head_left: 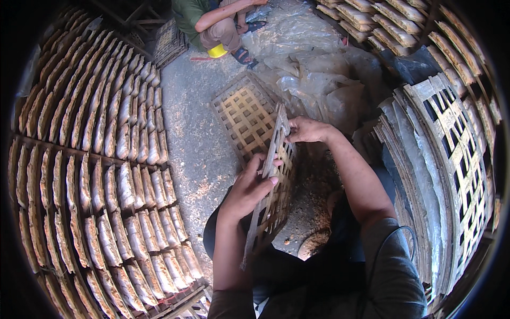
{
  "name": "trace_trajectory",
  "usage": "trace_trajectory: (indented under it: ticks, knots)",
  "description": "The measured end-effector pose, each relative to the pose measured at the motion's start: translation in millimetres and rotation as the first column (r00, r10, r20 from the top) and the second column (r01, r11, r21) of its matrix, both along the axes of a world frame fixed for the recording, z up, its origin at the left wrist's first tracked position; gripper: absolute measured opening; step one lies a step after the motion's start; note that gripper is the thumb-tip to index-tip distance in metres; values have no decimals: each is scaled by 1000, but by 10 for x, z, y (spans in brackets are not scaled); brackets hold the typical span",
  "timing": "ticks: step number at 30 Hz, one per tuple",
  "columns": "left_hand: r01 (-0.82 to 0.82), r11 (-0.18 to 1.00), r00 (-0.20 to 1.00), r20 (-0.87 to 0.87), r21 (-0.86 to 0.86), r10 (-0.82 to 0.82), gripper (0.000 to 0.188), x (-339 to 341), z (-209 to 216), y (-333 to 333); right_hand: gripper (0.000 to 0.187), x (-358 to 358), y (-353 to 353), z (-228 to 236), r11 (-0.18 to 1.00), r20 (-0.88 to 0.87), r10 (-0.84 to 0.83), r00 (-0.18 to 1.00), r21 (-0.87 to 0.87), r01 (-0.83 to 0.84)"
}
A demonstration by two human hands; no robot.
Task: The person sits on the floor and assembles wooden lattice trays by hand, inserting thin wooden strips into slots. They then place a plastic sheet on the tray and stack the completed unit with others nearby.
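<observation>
A woven bamboo tray (279, 196) with an open lattice stands on edge between my hands, tilted, above my lap. My left hand (252, 186) grips its near side, fingers wrapped over the rim. At the tray's far upper corner, my right hand (308, 129) pinches the edge; whether its fingertips also hold something small there, I cannot make out. Just beyond, a second lattice tray (245, 114) lies on the floor, partly hidden behind the held one.
Racks of filled trays (101, 212) line the left, with more racks (380, 21) at far right. A stack of lattice trays and plastic sheets (446, 175) stands beside my right arm. Crumpled plastic sheeting (324, 80) covers the floor ahead. Another person (212, 24) sits beyond, near a yellow object (217, 51).
</observation>
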State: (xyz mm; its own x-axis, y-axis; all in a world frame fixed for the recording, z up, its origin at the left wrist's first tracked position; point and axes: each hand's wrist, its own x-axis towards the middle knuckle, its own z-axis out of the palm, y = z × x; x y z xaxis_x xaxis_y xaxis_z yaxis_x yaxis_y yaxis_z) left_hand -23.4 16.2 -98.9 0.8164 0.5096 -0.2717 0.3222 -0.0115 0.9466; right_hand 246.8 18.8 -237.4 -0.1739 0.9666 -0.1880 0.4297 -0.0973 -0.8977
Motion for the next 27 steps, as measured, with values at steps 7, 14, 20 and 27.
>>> trace_trajectory:
  ticks: [7,14,20,27]
  knots:
    - [-89,996,994,62,13,88,50,-32,-65,22,53,-348,35,-60,960,-74,-190,979,194,201]
    - [-281,957,949,131,-68,288,42,-50,-127,90,64,-813,-31,-552,779,-165,-588,792,147,609]
    - [-393,917,909,123,-75,399,42,-70,-150,135,38,-1230,-252,-1134,786,-41,-617,786,-84,613]
    - [-464,880,878,81,-97,472,43,-101,-164,215,28,-1434,-98,-1352,683,-88,-702,707,201,703]
